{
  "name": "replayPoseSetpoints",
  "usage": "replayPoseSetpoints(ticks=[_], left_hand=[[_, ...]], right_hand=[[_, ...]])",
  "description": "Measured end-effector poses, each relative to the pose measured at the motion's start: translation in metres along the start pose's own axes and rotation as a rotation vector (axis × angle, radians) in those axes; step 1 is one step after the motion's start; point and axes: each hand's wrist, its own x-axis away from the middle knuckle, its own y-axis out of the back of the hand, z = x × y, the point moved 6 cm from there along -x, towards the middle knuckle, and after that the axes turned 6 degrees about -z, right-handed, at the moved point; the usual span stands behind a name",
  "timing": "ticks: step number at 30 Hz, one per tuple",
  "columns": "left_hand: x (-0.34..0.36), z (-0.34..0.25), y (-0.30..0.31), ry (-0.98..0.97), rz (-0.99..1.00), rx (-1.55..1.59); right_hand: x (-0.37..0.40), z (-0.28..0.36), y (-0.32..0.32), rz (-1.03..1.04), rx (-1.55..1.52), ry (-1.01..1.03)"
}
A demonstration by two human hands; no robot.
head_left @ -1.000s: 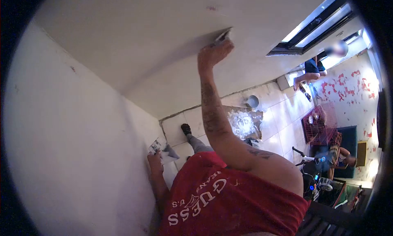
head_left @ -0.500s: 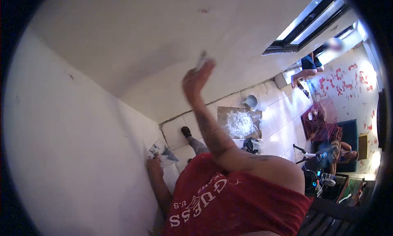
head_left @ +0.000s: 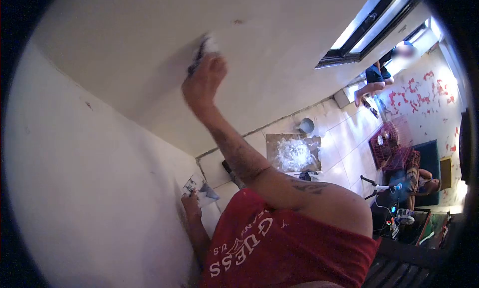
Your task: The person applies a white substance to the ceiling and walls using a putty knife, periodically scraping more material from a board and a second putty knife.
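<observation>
My right hand [head_left: 205,83] is raised against the pale wall [head_left: 124,53], its fingers closed around a putty knife [head_left: 203,51]. The tool is blurred, with a white patch and a dark edge, and it casts a shadow on the wall. Lower down at the left, my left hand [head_left: 190,204] grips a flat plate [head_left: 201,190] smeared grey and white. That hand is close to the white side wall [head_left: 90,188]. A small reddish-brown mark [head_left: 238,22] shows on the wall above the putty knife.
On the tiled floor lie a white-smeared board [head_left: 294,153] and a grey pan [head_left: 305,126]. A dark-framed window [head_left: 369,28] is at upper right. One person [head_left: 376,76] is by the far opening; another person [head_left: 424,183] reclines near a pink wire cage [head_left: 391,143] and a fan [head_left: 405,217].
My right hand has moved left and upward along the wall with the putty knife. My left hand stays in nearly the same place with the plate.
</observation>
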Motion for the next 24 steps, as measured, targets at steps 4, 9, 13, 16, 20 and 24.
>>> replayPoseSetpoints(ticks=[4,9,13,16,20,24], left_hand=[[-0.007,-0.016,0.004,0.578,0.077,0.595],[-0.054,-0.078,0.049,0.126,0.259,-0.289],[-0.063,-0.136,0.057,-0.219,-0.038,-0.065],[-0.061,-0.169,0.053,-0.217,-0.091,-0.064],[-0.065,-0.155,0.034,0.33,-0.095,0.615],[-0.045,-0.139,0.006,0.578,-0.071,1.104]], right_hand=[[0.051,0.024,0.019,0.612,-0.581,0.006],[0.106,-0.053,0.093,1.059,-1.137,-0.963],[0.125,-0.083,0.151,1.035,-1.156,-0.757],[0.136,-0.074,0.184,1.255,-1.046,-0.343],[0.147,-0.068,0.196,1.183,-0.791,0.142],[0.171,-0.119,0.201,1.472,-0.54,0.222]])
